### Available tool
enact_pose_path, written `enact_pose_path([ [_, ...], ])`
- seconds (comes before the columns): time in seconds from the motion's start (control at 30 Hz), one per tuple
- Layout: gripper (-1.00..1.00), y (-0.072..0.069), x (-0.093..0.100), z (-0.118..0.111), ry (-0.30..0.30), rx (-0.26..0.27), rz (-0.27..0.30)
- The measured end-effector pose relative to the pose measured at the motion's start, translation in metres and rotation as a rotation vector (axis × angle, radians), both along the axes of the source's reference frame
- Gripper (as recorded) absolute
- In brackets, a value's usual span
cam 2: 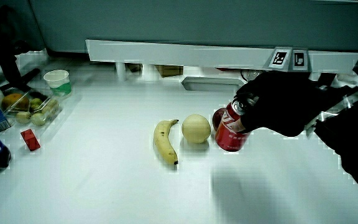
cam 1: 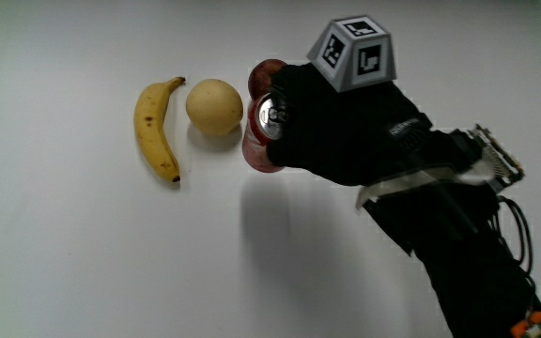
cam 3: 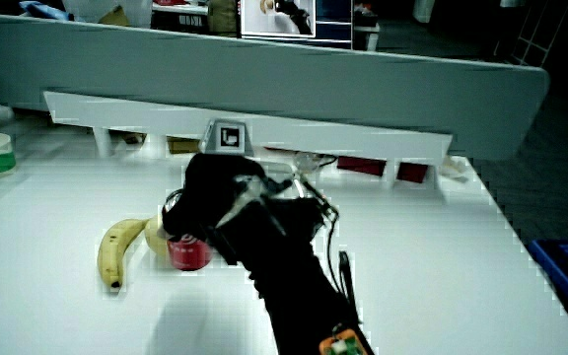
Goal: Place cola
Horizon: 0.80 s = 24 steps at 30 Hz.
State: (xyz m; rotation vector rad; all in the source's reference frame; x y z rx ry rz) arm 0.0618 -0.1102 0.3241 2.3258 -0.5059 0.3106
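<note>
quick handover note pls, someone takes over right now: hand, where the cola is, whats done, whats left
Hand: closed around the cola can, gripping it from the side.
Can: upright or nearly so, beside the pale round fruit; the banana lies beside that fruit. Something red shows just past the can, mostly hidden by it. In a side view the can looks at or just above the table; contact cannot be told.
Done: can carried to the row of fruit.
Left: set it down if not yet resting, let go, pull the hand away.
</note>
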Motion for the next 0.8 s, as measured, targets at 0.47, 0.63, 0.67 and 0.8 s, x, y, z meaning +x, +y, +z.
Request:
enact_pose_path([
  [0.47,0.00,-0.005,-0.034,0.060,0.050,-0.091,0.008],
  [0.63,0.00,-0.003,-0.041,0.073,0.081,-0.119,-0.009],
  [0.67,0.00,-0.003,-0.042,0.076,0.095,-0.125,-0.014],
  [0.8,0.00,-0.002,-0.045,0.079,0.080,-0.136,-0.003],
])
